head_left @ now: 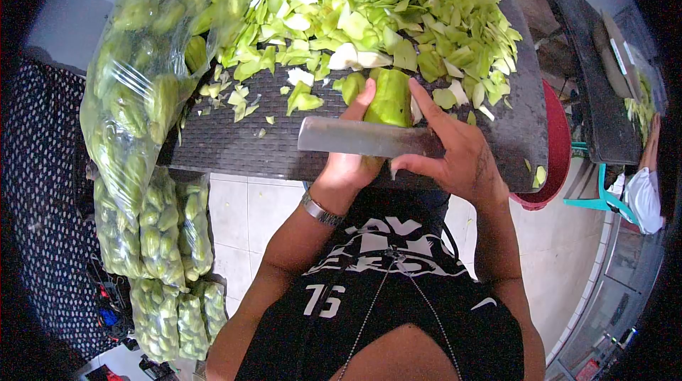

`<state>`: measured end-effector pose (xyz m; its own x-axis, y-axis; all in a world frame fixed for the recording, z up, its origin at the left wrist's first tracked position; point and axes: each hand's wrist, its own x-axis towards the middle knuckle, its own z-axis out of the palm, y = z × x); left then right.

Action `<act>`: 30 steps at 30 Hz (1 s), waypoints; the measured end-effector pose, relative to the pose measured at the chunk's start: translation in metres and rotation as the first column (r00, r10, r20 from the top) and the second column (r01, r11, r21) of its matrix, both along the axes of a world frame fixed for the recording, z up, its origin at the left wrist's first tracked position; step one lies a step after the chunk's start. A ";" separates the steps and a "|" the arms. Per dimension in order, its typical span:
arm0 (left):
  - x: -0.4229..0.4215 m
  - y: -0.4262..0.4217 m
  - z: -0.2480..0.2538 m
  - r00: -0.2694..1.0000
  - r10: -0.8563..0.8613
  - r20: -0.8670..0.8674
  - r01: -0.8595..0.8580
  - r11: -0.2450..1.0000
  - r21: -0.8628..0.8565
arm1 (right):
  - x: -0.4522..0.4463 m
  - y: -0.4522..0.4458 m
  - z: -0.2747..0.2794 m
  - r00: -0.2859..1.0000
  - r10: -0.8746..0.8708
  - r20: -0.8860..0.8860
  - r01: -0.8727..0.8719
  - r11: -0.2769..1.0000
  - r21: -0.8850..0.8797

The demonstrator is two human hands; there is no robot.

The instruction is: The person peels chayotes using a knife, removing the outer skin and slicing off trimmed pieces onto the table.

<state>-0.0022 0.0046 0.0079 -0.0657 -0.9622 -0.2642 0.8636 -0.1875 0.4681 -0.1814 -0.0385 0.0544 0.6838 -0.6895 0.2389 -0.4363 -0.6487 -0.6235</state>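
Note:
My left hand (354, 165), with a metal watch at the wrist, is closed around the lower left side of a green chayote-like vegetable (389, 99). Its thumb lies along the vegetable's side. A broad knife (362, 137) is in my right hand (458, 150), its blade lying crosswise over the near end of the vegetable and over part of my left hand. My right index finger reaches up along the vegetable's right side. The knife's handle is hidden in my palm. Just beyond my hands, cut green pieces (383, 4) are heaped on the dark woven-patterned table (234, 143).
A large clear bag (135, 83) of whole green vegetables leans on the table's left side. Smaller packed bags (160, 225) are stacked below it. A red tub (550, 147) stands by the right edge. Far right, another person's arm (650, 143) is beside a second table (593, 75).

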 end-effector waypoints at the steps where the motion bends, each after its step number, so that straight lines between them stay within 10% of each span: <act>1: 0.000 0.000 0.003 1.000 -0.005 0.010 0.005 1.000 0.000 | -0.001 0.000 0.000 1.000 -0.003 -0.003 0.003 1.000 -0.001; 11: 0.004 0.013 -0.005 0.982 -0.093 0.166 0.081 0.994 0.080 | -0.018 -0.028 -0.001 0.999 0.009 -0.046 0.000 0.981 0.192; 23: 0.011 0.020 -0.023 0.983 -0.168 -0.070 0.177 0.975 0.134 | -0.035 -0.047 -0.017 0.983 -0.086 -0.165 0.115 0.978 0.176; 25: 0.017 0.020 -0.018 0.971 -0.229 -0.074 0.236 0.966 0.104 | -0.050 -0.064 -0.033 0.986 -0.147 -0.073 0.138 0.984 -0.116; 30: 0.031 0.030 0.000 0.983 -0.180 -0.040 0.181 0.982 0.047 | -0.091 -0.071 -0.019 0.869 -0.436 -0.235 0.462 0.884 0.070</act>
<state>0.0287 0.0349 0.0076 -0.2471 -0.9194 -0.3060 0.8292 -0.3641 0.4242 -0.2723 -0.1095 0.0356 0.3176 -0.9480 0.0223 -0.7896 -0.2774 -0.5473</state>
